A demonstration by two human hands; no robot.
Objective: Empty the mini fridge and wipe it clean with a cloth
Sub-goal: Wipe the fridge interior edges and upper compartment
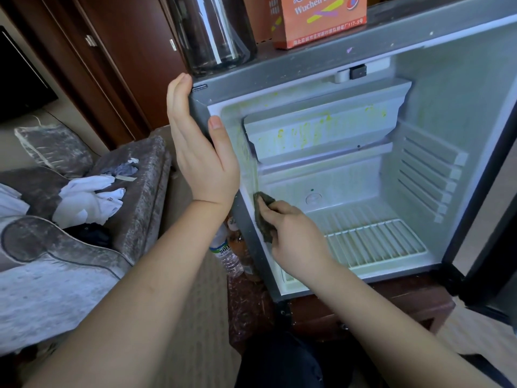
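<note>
Low on the mini fridge's [453,107] left wall, the right grip [296,233] pinches the cloth [263,217], yellow stains [280,133] lying above it.

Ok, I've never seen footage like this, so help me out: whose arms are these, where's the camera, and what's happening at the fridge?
No robot: the camera sits on a person's head, looking down, so both arms are the wearer's own. The left hand rests on a top corner of the open mini fridge. The right hand presses a dark cloth against its left front edge. Inside are a white wire rack and yellow-green stains. A water bottle stands on the floor beside it.
</note>
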